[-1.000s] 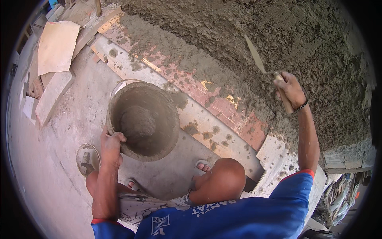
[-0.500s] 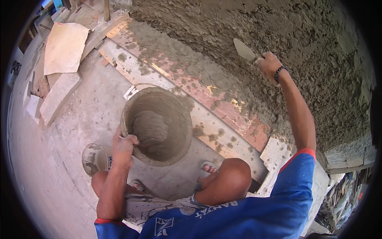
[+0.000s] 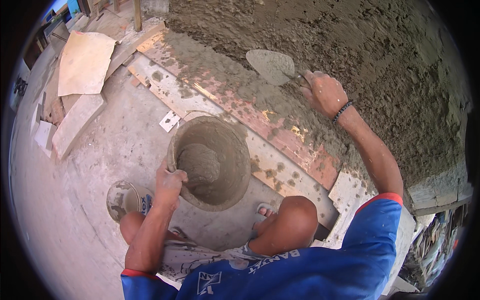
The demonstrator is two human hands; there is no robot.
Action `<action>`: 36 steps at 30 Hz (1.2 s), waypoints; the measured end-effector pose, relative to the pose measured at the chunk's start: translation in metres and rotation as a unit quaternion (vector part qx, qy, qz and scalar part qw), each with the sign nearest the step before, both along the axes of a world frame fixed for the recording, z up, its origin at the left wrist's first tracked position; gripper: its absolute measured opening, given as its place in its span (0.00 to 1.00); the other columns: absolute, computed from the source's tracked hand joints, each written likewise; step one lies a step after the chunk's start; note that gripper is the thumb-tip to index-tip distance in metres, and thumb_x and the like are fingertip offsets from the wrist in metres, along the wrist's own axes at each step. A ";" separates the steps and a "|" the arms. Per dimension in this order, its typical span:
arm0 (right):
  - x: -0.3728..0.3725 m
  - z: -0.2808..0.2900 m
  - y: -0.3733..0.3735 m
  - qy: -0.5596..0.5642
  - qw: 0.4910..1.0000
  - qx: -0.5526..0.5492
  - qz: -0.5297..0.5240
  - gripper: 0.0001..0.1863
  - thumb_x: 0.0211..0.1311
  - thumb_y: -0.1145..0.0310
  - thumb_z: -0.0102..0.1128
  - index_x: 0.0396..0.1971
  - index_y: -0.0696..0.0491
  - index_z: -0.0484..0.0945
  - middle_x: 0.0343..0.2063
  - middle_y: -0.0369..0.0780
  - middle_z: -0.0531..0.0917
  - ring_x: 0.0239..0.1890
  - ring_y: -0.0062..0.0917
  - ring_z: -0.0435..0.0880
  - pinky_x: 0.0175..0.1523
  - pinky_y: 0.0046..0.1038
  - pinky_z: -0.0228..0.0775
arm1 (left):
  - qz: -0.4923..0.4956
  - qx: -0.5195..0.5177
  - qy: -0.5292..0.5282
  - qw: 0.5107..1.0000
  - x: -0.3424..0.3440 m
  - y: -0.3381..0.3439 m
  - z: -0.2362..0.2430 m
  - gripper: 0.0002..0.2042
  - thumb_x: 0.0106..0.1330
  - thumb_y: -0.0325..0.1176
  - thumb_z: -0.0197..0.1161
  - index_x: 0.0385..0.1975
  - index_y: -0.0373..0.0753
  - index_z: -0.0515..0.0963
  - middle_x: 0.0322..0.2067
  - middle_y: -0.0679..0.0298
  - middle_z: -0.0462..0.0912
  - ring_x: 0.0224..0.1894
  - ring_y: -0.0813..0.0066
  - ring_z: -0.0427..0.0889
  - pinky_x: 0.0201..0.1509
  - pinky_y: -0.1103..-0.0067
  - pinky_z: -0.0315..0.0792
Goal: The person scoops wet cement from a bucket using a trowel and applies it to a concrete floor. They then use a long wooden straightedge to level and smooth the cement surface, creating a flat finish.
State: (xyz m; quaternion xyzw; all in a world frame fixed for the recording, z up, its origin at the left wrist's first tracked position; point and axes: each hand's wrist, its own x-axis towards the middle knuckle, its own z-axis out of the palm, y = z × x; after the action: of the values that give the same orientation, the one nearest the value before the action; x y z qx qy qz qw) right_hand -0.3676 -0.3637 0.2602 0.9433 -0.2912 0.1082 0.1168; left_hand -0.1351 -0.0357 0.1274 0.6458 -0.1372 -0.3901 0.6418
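From here I see the worker's left hand (image 3: 170, 186) gripping the large mortar bucket (image 3: 235, 157) at its eight o'clock rim, while the right hand (image 3: 326, 94) grasps a trowel (image 3: 271, 66), blade toward the bucket's one o'clock, before a rough, mortar-coated wall (image 3: 360, 45).

The grey concrete floor (image 3: 82, 180) carries a round bucket (image 3: 232, 155) of wet mortar (image 3: 199, 162) at the centre, a smaller tub (image 3: 131, 200) at lower left, a pale slab (image 3: 79, 125) at upper left, and mortar-spattered boards (image 3: 265, 157) running diagonally from upper left toward lower right.
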 end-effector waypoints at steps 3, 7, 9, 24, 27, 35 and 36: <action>0.004 -0.026 0.016 0.051 0.996 0.069 -0.003 0.19 0.57 0.66 0.58 0.46 0.61 0.72 0.30 0.54 0.80 0.34 0.48 0.81 0.40 0.45 0.73 | -0.011 0.027 0.000 1.000 -0.006 -0.002 0.000 0.28 0.46 0.15 0.51 0.54 0.30 0.71 0.38 0.63 0.79 0.36 0.76 0.74 0.38 0.81 0.69; -0.017 -0.044 0.026 0.041 0.966 0.249 0.047 0.17 0.53 0.67 0.60 0.41 0.62 0.74 0.27 0.54 0.79 0.32 0.48 0.81 0.39 0.42 0.72 | -0.038 -0.009 0.003 0.999 -0.012 -0.005 -0.001 0.27 0.47 0.14 0.50 0.53 0.31 0.72 0.36 0.65 0.78 0.33 0.78 0.73 0.36 0.81 0.69; -0.005 -0.030 0.056 0.124 0.948 0.290 0.041 0.16 0.52 0.68 0.61 0.39 0.62 0.76 0.30 0.54 0.80 0.35 0.47 0.81 0.41 0.42 0.72 | -0.036 -0.008 0.020 0.999 -0.007 0.000 -0.008 0.27 0.48 0.14 0.51 0.53 0.31 0.73 0.35 0.65 0.78 0.32 0.79 0.73 0.35 0.82 0.68; 0.047 -0.127 0.142 0.160 0.966 -0.026 0.202 0.16 0.54 0.74 0.54 0.44 0.59 0.76 0.38 0.50 0.73 0.36 0.39 0.82 0.32 0.37 0.76 | -0.037 -0.067 -0.017 0.997 -0.001 -0.024 0.003 0.31 0.47 0.15 0.50 0.58 0.31 0.70 0.36 0.64 0.79 0.32 0.79 0.74 0.37 0.82 0.69; 0.043 -0.105 0.145 0.207 0.960 0.077 0.169 0.19 0.53 0.73 0.55 0.47 0.58 0.76 0.37 0.48 0.74 0.36 0.39 0.81 0.32 0.35 0.76 | -0.035 -0.065 -0.033 0.997 -0.002 -0.029 0.008 0.27 0.47 0.16 0.51 0.54 0.30 0.71 0.36 0.63 0.80 0.34 0.77 0.76 0.41 0.81 0.71; 0.068 -0.104 0.133 0.231 0.959 -0.101 0.127 0.16 0.55 0.70 0.55 0.43 0.61 0.76 0.31 0.49 0.79 0.32 0.40 0.82 0.29 0.35 0.75 | -0.068 -0.098 -0.172 0.978 -0.015 -0.050 -0.010 0.26 0.47 0.18 0.52 0.52 0.28 0.72 0.40 0.56 0.82 0.40 0.70 0.79 0.48 0.76 0.71; 0.065 -0.112 0.128 0.211 0.966 -0.078 0.127 0.14 0.53 0.69 0.57 0.39 0.60 0.77 0.29 0.48 0.80 0.32 0.40 0.83 0.29 0.35 0.75 | -0.070 -0.119 -0.198 0.970 -0.018 -0.051 -0.010 0.26 0.47 0.19 0.52 0.52 0.27 0.72 0.41 0.54 0.82 0.41 0.69 0.80 0.49 0.76 0.71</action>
State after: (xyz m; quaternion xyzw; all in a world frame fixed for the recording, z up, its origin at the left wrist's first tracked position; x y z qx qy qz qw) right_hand -0.3028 -0.2358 0.1481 0.9620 -0.1287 -0.0572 0.2339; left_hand -0.1527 -0.0871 0.1170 0.6179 -0.3523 -0.2793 0.6450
